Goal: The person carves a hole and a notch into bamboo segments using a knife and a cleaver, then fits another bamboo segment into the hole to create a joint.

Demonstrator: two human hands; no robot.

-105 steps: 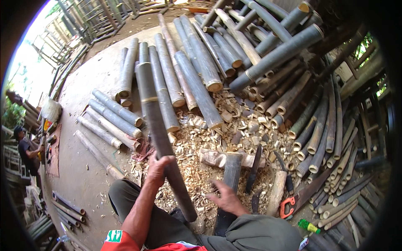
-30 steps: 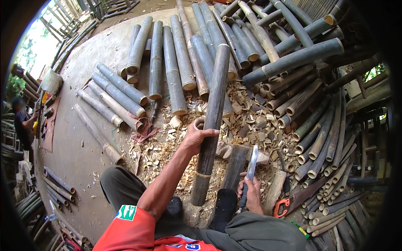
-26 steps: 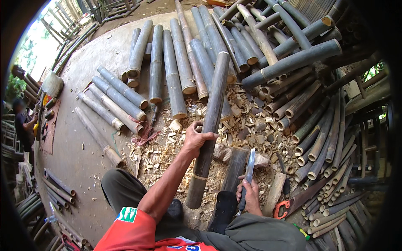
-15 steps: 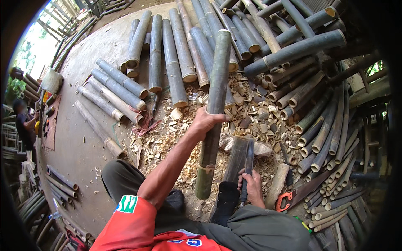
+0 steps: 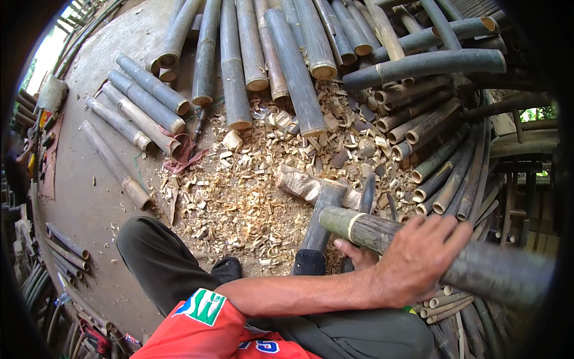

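My left hand (image 5: 418,254) is wrapped over a thick bamboo pole (image 5: 378,233). The pole lies almost level across the right side, its pale cut ring towards the middle and its far right part blurred. Beneath it, partly hidden, my right hand (image 5: 359,256) grips a machete, whose dark blade (image 5: 367,192) points away from me behind the pole. A shorter bamboo piece (image 5: 321,218) rests with its far end on a rough wooden block (image 5: 299,183), and its near end is by my dark-covered foot (image 5: 310,262).
Wood chips and shavings (image 5: 251,197) cover the ground ahead. Several long bamboo poles (image 5: 236,72) lie beyond them. A stack of cut bamboo (image 5: 430,125) rises at the right, and thinner pieces (image 5: 69,254) lie at the left. A reddish cloth (image 5: 185,161) lies among poles.
The bamboo pole in my left hand has swung from upright in the middle to nearly level at the right. My left arm now crosses in front of me; my right hand keeps the machete.
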